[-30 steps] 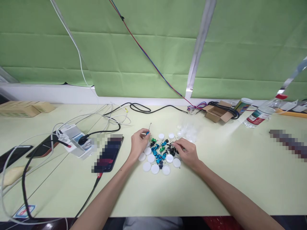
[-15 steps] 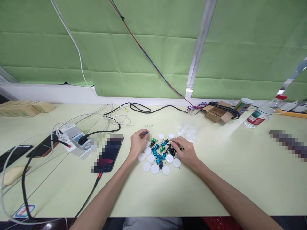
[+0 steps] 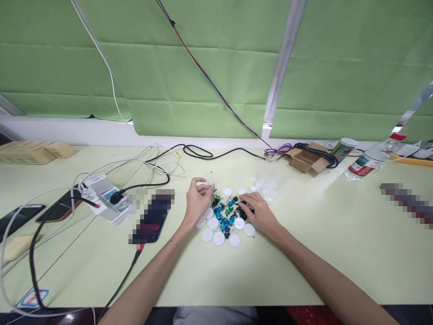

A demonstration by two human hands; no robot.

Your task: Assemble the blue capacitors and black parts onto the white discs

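Note:
My left hand [image 3: 199,198] is pinched on a small blue part with a thin bent wire [image 3: 214,190] at the left edge of a pile. The wire sticks up past the fingertips. Over the pile's right side lies my right hand [image 3: 260,210], its fingers stretched out and the thumb apart, close to some black parts [image 3: 242,214]. No held item shows in it. Between the hands are several blue parts [image 3: 223,222], green parts [image 3: 229,210] and thin metal wires. Several round white caps [image 3: 218,239] ring the pile, and a few are partly hidden by my hands.
Behind my right hand sits a heap of clear plastic pieces [image 3: 267,183]. Farther back are an open cardboard box [image 3: 306,160] with black cable and a water bottle [image 3: 367,162]. To the left lie a phone [image 3: 152,219] and a white power strip [image 3: 108,198] with cables.
My left hand has turned and shifted slightly right, and the wire in it has swung. The fingers of my right hand have straightened over the pile.

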